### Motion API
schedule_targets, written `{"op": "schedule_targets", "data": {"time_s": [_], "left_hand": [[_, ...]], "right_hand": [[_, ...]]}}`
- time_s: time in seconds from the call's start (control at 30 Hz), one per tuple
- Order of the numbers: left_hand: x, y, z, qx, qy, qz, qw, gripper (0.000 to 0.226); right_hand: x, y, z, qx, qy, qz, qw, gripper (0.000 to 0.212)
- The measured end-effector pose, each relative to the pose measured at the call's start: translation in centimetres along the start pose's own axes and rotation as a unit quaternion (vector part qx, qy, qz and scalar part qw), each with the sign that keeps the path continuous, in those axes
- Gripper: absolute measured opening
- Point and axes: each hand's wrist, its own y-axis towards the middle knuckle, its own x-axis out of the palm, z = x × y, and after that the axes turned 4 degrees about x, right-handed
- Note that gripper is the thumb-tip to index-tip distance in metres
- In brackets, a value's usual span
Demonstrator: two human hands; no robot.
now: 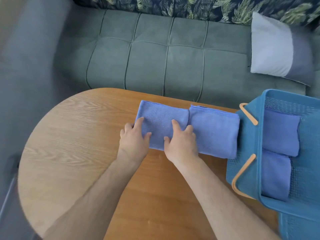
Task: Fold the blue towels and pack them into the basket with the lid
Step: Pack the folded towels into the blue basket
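Both hands hold a folded blue towel (161, 116) on the table (72, 135): left hand (134, 141) grips its left end, right hand (181, 144) its right end, fingers curled. A fuzzy folded stack (214, 132) touches it on the right. Just beyond, a blue perforated plastic basket (259, 146) holds two folded towels (280, 132). A quilted green sofa (155, 58) lies far.

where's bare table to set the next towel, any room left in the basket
Bare wooden table left of the left hand, and near strip between forearms. Basket floor right of its two packed towels is bare. Crowded: folded towel, towel stack and basket sit edge to edge.
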Motion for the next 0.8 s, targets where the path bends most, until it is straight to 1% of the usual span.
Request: {"op": "schedule_targets", "data": {"time_s": [0.1, 0.17, 0.2, 0.3, 0.37, 0.43, 0.5, 0.6, 0.63, 0.7, 0.8], "left_hand": [[-0.4, -0.1, -0.4, -0.015, -0.019, -0.020, 0.999, 0.059], [-0.6, -0.1, -0.6, -0.015, -0.026, -0.024, 0.999, 0.057], [-0.8, -0.1, -0.6, -0.009, -0.018, -0.018, 1.000, 0.057], [-1.3, -0.3, -0.5, 0.007, -0.017, 0.002, 1.000, 0.053], [-1.6, -0.2, -0.4, -0.003, -0.071, -0.012, 0.997, 0.049], [-2.0, 0.1, -0.1, -0.040, -0.152, -0.046, 0.987, 0.046], [-2.5, 0.2, 0.2, -0.067, -0.208, -0.067, 0.973, 0.047], [-2.9, -0.3, 0.8, -0.053, -0.225, -0.072, 0.970, 0.053], [-2.9, -0.6, 1.1, -0.041, -0.225, -0.064, 0.971, 0.055], [-3.1, -1.4, 1.6, -0.015, -0.232, -0.042, 0.972, 0.057], [-3.3, -3.2, 3.0, 0.047, -0.238, -0.023, 0.970, 0.060]], "right_hand": [[0.2, -0.2, -0.7, 0.030, -0.030, -0.025, 0.999, 0.075], [0.7, -0.3, -1.2, 0.038, -0.018, -0.036, 0.998, 0.078], [0.8, -0.3, -1.4, 0.041, -0.002, -0.034, 0.999, 0.076], [0.5, 0.0, -1.1, 0.046, 0.057, 0.003, 0.997, 0.061], [0.1, 0.1, -0.6, 0.040, 0.108, 0.003, 0.993, 0.056], [-0.4, 0.1, -0.1, 0.038, 0.135, -0.009, 0.990, 0.055], [-0.8, -0.1, 0.2, 0.032, 0.104, -0.007, 0.994, 0.053], [-1.3, -0.7, 0.4, 0.000, 0.096, 0.011, 0.995, 0.046], [-1.5, -1.0, 0.6, -0.017, 0.108, 0.017, 0.994, 0.047], [-2.0, -1.7, 1.3, -0.049, 0.140, 0.015, 0.989, 0.055], [-3.3, -2.6, 2.7, -0.078, 0.181, -0.031, 0.980, 0.075]]}}
